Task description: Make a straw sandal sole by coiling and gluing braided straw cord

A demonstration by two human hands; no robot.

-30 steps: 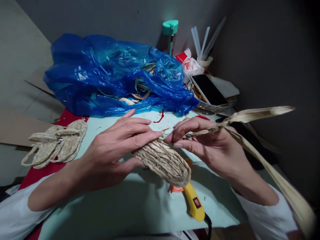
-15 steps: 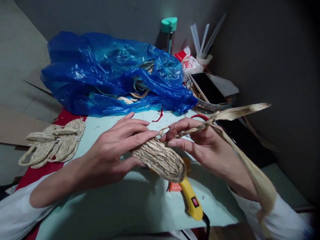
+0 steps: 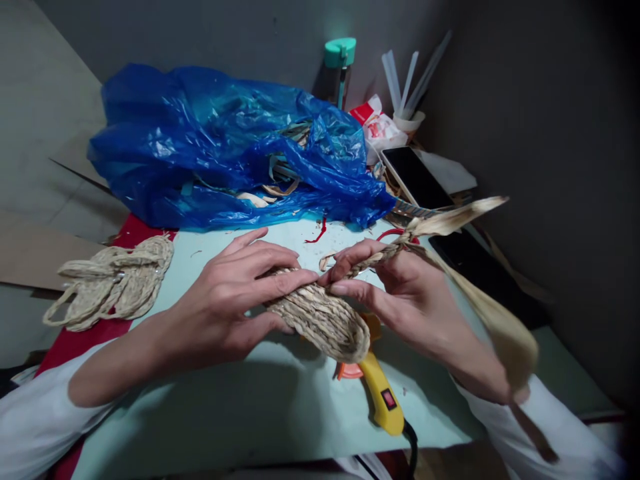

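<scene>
An oval sole-shaped piece of coiled straw braid (image 3: 325, 320) lies under the fingers of my left hand (image 3: 240, 293), which grips it from above with the thumb at the near edge. My right hand (image 3: 385, 287) pinches the loose braid (image 3: 370, 260) between thumb and fingertips at the piece's far edge. From that braid's end, one dry strip (image 3: 457, 217) sticks out to the right and another long strip (image 3: 485, 303) hangs over my right wrist. A yellow glue gun (image 3: 385, 397) lies on the table beneath the piece, its front partly hidden.
A blue plastic bag (image 3: 220, 147) with dry strips spreads across the back. Another coiled braid piece (image 3: 115, 283) lies at left on red cloth. A phone (image 3: 417, 177) rests on a basket at back right, near a cup of glue sticks (image 3: 407, 120) and a teal-lidded bottle (image 3: 341, 53).
My right hand has shifted slightly left with the braid, and its strip ends have swung left and lower. My left hand keeps its grip on the coiled piece.
</scene>
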